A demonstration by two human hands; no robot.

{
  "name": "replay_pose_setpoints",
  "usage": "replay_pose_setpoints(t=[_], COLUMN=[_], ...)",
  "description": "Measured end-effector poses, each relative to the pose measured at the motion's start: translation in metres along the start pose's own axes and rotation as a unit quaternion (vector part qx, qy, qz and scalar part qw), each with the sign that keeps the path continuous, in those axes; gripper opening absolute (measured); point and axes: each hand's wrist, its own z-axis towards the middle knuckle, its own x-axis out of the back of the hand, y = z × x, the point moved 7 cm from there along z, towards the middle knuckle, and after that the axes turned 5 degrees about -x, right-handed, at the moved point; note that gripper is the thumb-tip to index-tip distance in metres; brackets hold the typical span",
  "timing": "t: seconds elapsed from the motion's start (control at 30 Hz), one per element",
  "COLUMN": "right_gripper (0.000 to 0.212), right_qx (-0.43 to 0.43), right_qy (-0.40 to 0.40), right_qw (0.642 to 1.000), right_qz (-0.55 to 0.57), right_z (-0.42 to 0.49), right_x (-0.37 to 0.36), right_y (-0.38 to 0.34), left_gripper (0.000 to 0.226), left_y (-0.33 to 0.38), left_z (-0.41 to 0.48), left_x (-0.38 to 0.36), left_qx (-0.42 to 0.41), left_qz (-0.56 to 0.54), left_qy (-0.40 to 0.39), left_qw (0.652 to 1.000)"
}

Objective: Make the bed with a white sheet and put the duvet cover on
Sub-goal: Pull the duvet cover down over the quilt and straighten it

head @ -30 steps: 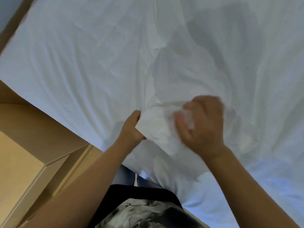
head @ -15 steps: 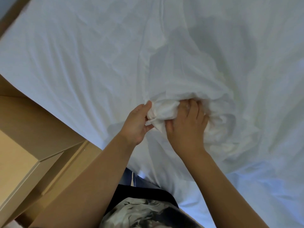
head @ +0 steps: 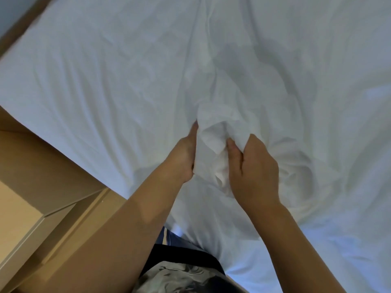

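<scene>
A white sheet (head: 105,81) takes up most of the view. It is spread over the bed from the top left corner down to the lower right edge and creased all over, with long wrinkles running in towards the middle. Its near edge hangs against the person's body at the bottom of the frame.

To the left, a light wooden bed frame (head: 48,157) runs diagonally along the sheet's edge. Below it stands a pale wooden cabinet (head: 19,220), touching the frame.

At the bottom centre a dark T-shirt (head: 182,275) carries a grey and white print. It is too blurred to show any lettering or brand. Just above it shows a strip of blue garment (head: 169,237) with a pale stripe.

A bunch of white cloth (head: 213,134) rises from the sheet near the middle, gathered into thick folds and brighter than the surface around it. Whether it belongs to the sheet or is a separate duvet cover cannot be told.

Both bare forearms reach up to it from below. The right hand (head: 254,170) lies back up on the bunch's right side, its thumb pressed into the folds and its fingers curled down into the cloth, grasping it. The left hand (head: 184,157) holds the bunch's left side, thumb stretched up along the fold and fingers clenched into the cloth beneath.
</scene>
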Motion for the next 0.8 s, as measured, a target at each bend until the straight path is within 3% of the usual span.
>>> replay_pose_setpoints(t=[0.1,0.27,0.43,0.57,0.7,0.73,0.8], right_gripper=[0.038,0.050,0.058,0.038,0.036,0.037,0.031], right_qx=[-0.015,-0.036,-0.015,-0.036,-0.071,-0.063,-0.056], right_qy=[-0.013,-0.099,-0.080,-0.058,0.003,-0.011,-0.040], right_qw=[0.999,0.989,0.990,0.996,0.997,0.998,0.997], right_qz=[-0.035,-0.105,-0.117,-0.058,0.024,0.021,0.025], right_z=[0.006,0.005,-0.004,-0.010,0.008,0.010,0.007], right_x=[0.006,-0.014,-0.011,-0.015,0.002,-0.001,-0.008], right_y=[0.001,0.021,0.029,0.025,0.027,0.024,0.021], left_gripper=[0.025,0.025,0.030,0.031,0.009,0.014,0.057], left_y=[0.001,0.017,0.030,0.045,0.042,0.037,0.017], left_z=[-0.003,-0.007,-0.013,-0.019,-0.022,-0.023,-0.017], left_x=[-0.010,0.010,0.009,0.012,0.026,0.030,0.041], left_qx=[-0.047,-0.155,-0.185,-0.219,-0.262,-0.261,-0.219], left_qz=[0.045,-0.009,0.040,0.036,0.040,0.107,0.254], left_qy=[0.045,0.144,0.127,0.131,0.114,0.124,0.147], left_qw=[0.997,0.977,0.974,0.966,0.957,0.951,0.931])
